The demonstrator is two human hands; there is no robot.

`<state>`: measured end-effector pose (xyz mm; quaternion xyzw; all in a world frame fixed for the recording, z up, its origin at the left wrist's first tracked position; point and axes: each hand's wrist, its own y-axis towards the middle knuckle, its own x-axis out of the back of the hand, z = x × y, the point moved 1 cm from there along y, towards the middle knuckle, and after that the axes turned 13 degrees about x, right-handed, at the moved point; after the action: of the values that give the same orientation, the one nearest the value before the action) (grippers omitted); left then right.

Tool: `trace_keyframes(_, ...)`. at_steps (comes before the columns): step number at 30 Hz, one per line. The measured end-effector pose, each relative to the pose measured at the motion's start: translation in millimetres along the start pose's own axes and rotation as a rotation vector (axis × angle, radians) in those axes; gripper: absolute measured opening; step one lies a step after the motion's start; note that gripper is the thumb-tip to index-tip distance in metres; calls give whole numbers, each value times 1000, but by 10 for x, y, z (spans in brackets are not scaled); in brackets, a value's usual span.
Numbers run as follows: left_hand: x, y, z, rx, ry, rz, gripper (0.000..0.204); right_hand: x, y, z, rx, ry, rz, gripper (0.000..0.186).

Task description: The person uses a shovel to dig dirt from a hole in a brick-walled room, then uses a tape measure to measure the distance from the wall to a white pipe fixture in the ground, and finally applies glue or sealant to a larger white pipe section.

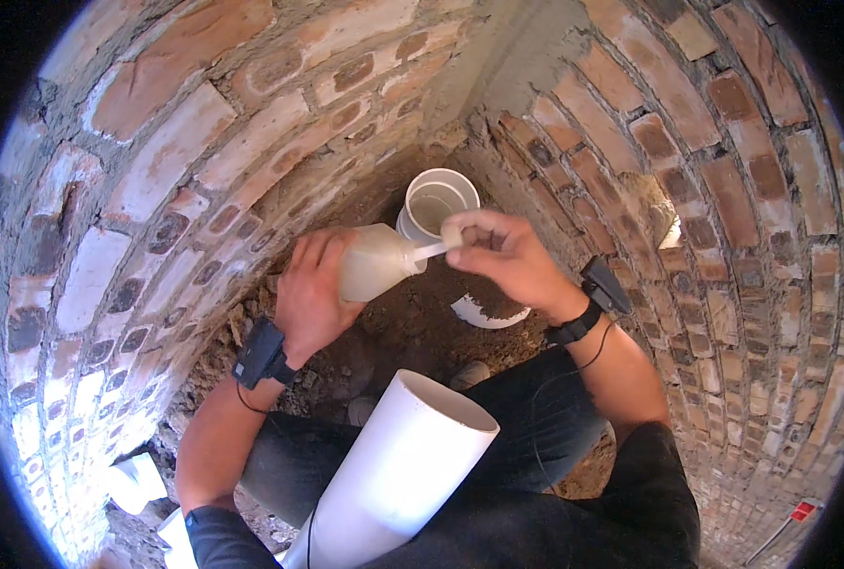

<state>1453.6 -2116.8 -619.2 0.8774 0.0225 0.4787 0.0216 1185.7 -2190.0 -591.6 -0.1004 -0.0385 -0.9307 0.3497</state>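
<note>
My left hand (310, 289) is wrapped round a cloudy plastic bottle (372, 266), tilted with its neck to the right. Between the thumb and fingers of my right hand (509, 258) is a pale cap (453, 235). A white stem (430, 250) runs from the cap to the bottle's mouth; how far it goes inside I cannot tell. Just beyond both hands, an open white pipe end (443, 182) stands up from the soil. A thick white plastic pipe (403, 469) lies slanted across my lap, its open end facing away from me.
Brick walls (171, 152) rise on the left and right (725, 190), meeting in a mortared corner ahead. A curved white rim (486, 315) shows in the dirt below my right hand. White pieces (137, 482) lie at lower left, and a red-ended object (803, 511) at lower right.
</note>
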Motion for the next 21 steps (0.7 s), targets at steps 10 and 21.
trace_keyframes(10, -183, 34, 72, 97, -109, -29, 71, 343, -21, 1, -7, 191, -265, 31)
trace_keyframes(21, -223, 98, 179, 46, -123, -93, 75, 870, 292, -265, 291, -844, -17, 34)
